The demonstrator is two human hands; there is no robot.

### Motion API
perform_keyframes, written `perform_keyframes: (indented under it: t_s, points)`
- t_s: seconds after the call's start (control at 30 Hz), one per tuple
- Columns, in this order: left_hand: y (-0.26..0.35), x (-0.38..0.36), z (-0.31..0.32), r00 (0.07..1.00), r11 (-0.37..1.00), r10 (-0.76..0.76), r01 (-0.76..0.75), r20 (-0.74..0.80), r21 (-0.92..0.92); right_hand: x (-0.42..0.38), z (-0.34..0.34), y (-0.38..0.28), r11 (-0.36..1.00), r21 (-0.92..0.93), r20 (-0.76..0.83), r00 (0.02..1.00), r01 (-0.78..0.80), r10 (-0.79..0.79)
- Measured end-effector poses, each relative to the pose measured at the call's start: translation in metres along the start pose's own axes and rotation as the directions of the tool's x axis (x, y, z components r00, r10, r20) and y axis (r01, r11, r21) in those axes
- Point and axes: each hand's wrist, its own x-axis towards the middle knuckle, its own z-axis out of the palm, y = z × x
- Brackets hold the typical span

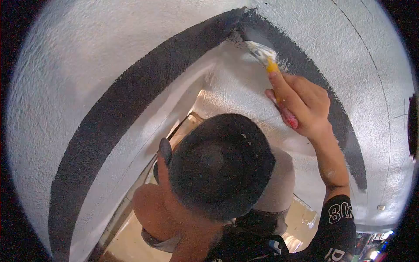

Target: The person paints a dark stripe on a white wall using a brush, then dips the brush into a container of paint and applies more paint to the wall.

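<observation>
In my right hand (305, 100) is a paintbrush (271, 64) with a yellow handle that turns red at its end. Its whitish, smeared bristles meet the white wall along the inner edge of a dark grey painted band (161, 65), just under the peak. My left hand (162, 179) grips the side of a round, dark paint container (218, 161) below the brush. The thumb tip by its rim looks dark; the other fingers are mostly hidden. The container's inside is dark, and I cannot make out how much paint it holds.
The rough white wall (39, 109) curves around me. Thin dark lines run down its right side. My bare knees flank the container, above a pale, shiny floor (126, 240). Small bright items (374, 251) show at the lower right.
</observation>
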Motion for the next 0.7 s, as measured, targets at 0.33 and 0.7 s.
perform_keyframes:
  t_s: [0.33, 0.7]
  points:
    - [0.01, -0.005, -0.003, 0.999, 0.999, -0.029, 0.029, 0.029, -0.023, -0.015, -0.014, 0.006, 0.996, -0.024, 0.181, 0.98, -0.081, 0.084]
    - [0.002, -0.009, -0.027, 0.594, -0.364, 0.197, -0.694, 0.78, 0.621, -0.041, 0.003, -0.025, 0.736, 0.504, -0.328, 0.688, -0.452, 0.647]
